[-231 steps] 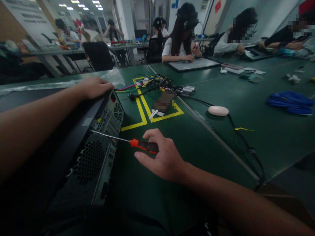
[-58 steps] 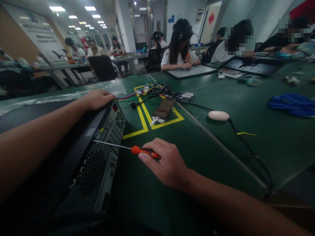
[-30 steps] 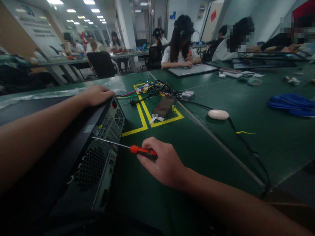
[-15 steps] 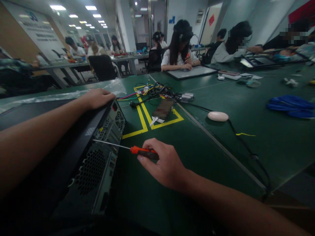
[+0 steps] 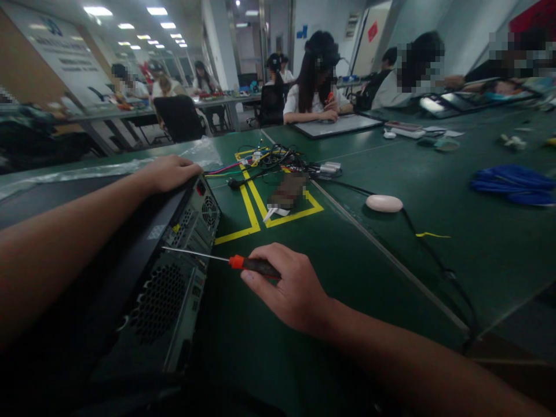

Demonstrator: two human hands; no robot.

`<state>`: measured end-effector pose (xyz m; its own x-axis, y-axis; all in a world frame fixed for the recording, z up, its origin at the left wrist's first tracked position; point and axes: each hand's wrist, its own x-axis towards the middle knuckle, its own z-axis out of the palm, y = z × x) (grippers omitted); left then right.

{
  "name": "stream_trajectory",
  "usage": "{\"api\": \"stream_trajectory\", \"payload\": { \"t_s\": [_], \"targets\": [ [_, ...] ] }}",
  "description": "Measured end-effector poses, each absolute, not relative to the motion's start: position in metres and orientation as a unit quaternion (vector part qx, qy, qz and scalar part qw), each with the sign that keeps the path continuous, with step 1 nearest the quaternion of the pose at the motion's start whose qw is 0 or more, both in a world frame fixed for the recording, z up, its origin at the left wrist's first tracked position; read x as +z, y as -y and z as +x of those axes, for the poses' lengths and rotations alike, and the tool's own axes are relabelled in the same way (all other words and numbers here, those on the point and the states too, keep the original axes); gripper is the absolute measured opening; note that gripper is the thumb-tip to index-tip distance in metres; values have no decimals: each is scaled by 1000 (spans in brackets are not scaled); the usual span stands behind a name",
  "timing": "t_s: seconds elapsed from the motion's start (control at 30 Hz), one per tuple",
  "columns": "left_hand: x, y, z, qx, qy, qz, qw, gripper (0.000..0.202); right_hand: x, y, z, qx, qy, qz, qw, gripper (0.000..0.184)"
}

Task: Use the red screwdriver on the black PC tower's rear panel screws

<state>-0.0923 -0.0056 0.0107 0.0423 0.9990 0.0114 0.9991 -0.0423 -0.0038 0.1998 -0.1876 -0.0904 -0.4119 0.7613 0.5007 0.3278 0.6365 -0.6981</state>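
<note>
A black computer case [image 5: 143, 272] lies on its side on the green table [image 5: 369, 260], its vented rear panel facing right. My left hand [image 5: 167, 172] rests palm down on the case's far top corner, fingers curled over the edge. My right hand [image 5: 289, 286] is closed round the orange and black handle of a screwdriver [image 5: 243, 263]. The thin metal shaft runs left and its tip meets the upper edge of the rear panel.
Yellow tape lines [image 5: 252, 202] mark the table. A tangle of cables [image 5: 278, 156] lies behind them, a pink oval device [image 5: 384, 203] with a black cord to the right, blue cloth [image 5: 515, 182] at far right. Several people sit at the table's far side.
Hardly anything has moved. My right hand has turned slightly on the screwdriver handle while the tip stays at the case's rear panel. My left hand keeps its place.
</note>
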Motion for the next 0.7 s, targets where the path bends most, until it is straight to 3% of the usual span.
{"api": "stream_trajectory", "payload": {
  "t_s": [0.17,0.3,0.43,0.7],
  "targets": [
    [10,6,-92,-2,690,-724,2,73,-90,188,197,255,802,-342,418,28],
    [12,8,-90,1,696,-718,4,73,-92,192,195,279,791,-339,426,21],
    [13,9,-88,4,693,-721,0,73,-93,194,195,290,786,-341,426,27],
    [11,7,-91,11,695,-719,10,75,-95,189,196,274,804,-340,404,10]
  ]
}}
